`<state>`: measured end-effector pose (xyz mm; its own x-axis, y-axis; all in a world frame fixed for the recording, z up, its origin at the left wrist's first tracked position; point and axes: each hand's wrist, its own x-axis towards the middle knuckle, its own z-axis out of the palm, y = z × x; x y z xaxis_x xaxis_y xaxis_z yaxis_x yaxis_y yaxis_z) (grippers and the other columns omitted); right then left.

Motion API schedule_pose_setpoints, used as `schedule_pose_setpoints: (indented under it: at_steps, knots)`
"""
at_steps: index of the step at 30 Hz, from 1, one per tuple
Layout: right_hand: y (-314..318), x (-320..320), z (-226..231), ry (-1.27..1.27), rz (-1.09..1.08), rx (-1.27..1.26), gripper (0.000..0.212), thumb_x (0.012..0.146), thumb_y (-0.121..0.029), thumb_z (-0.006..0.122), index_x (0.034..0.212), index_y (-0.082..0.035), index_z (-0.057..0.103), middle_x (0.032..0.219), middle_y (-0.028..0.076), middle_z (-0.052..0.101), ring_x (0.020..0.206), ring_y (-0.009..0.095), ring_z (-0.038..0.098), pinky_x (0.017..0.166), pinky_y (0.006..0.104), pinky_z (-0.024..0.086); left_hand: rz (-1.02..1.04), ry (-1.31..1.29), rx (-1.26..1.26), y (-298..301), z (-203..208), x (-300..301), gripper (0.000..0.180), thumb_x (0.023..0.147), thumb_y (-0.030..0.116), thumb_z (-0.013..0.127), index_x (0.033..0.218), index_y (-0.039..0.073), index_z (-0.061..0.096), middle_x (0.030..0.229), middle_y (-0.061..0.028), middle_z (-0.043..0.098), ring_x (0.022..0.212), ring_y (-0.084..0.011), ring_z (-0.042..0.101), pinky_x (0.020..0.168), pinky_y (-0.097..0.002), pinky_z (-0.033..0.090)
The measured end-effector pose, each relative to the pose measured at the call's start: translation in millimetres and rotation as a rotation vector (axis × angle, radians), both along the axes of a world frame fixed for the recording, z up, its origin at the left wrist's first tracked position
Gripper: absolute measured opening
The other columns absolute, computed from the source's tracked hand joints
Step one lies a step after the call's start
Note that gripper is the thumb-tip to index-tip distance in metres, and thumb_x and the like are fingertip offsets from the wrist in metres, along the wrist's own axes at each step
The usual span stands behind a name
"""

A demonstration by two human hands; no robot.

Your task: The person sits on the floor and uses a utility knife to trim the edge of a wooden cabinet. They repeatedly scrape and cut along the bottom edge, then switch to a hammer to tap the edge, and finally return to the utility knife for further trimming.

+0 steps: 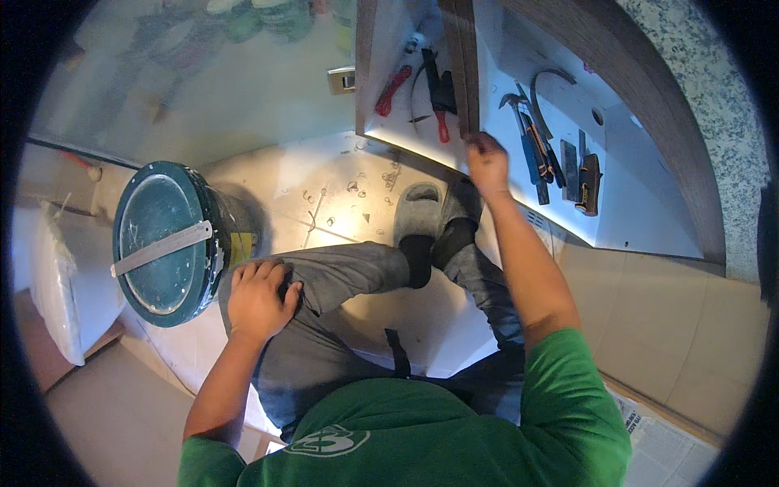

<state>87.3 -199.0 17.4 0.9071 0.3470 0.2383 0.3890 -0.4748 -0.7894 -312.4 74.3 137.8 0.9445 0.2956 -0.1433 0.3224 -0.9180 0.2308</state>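
My left hand (261, 299) lies on my left knee, fingers stretched over the grey trousers, holding nothing. My right hand (489, 162) is closed at the lower end of the dark wooden divider (464, 73) of an open cabinet. Whether its curled fingers grip the divider's edge or something small is hidden. Right of that hand, on the lit cabinet floor, lie a claw hammer (519, 122), a dark curved strip (537, 93) and a brown-and-black tool (588, 185). The compartment left of the divider holds a red-handled tool (393, 91) and a black tool with a red handle (440, 93).
A paint bucket (162, 252) with a green lid stands at left, a metal ruler (162, 247) across its lid. Beyond my sandal (418, 213), small scraps (353, 187) litter the floor. A white plastic-wrapped bundle (61, 276) is far left; newspaper (661, 446) lies lower right.
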Motion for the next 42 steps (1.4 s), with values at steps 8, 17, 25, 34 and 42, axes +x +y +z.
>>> schedule_pose_setpoints:
  at_steps: [8,17,25,34,42]
  knots:
    - [-165,63,-18,-0.185,-0.43,-0.405,0.018,0.095,-0.017,0.059,0.097,-0.005,0.072,0.099,0.019,0.074,0.094,0.039,0.071,0.085,0.0443,0.054,0.007,0.008,0.017,-2,-2,1,0.036,0.088,0.035,0.068,0.111,0.007,0.073,0.117,-0.0105,0.07,0.118,-0.0313,0.059,0.105,-0.0437,0.04]
    - [-172,100,-14,-0.049,-0.356,-0.963,0.045,0.097,-0.039,0.057,0.129,-0.008,0.063,0.121,0.024,0.066,0.119,0.047,0.06,0.104,0.0559,0.045,-0.024,0.009,0.037,-5,3,9,0.037,0.088,0.035,0.068,0.11,0.006,0.073,0.115,-0.0113,0.07,0.116,-0.0322,0.059,0.105,-0.0439,0.04]
    - [-156,105,-20,0.042,-0.528,-0.962,0.053,0.095,-0.046,0.057,0.136,-0.013,0.06,0.136,0.024,0.057,0.13,0.048,0.052,0.111,0.0596,0.041,-0.032,0.032,0.069,-7,4,10,0.037,0.089,0.036,0.067,0.109,0.006,0.072,0.116,-0.0113,0.069,0.116,-0.0324,0.059,0.104,-0.0444,0.04]
    - [-172,129,-32,0.125,-0.414,-0.941,0.046,0.095,-0.032,0.053,0.136,-0.013,0.06,0.134,0.025,0.06,0.126,0.05,0.056,0.104,0.0582,0.048,-0.02,0.069,0.063,-7,7,10,0.038,0.09,0.039,0.066,0.109,0.007,0.072,0.115,-0.0103,0.069,0.116,-0.0318,0.059,0.104,-0.044,0.04]
    - [-196,148,-46,-0.027,-0.444,-0.809,0.04,0.09,-0.024,0.063,0.121,0.001,0.06,0.111,0.028,0.067,0.113,0.049,0.063,0.097,0.0539,0.052,-0.038,0.087,0.054,-8,5,16,0.039,0.092,0.041,0.064,0.111,0.008,0.072,0.117,-0.01,0.069,0.117,-0.0307,0.059,0.105,-0.0446,0.04]
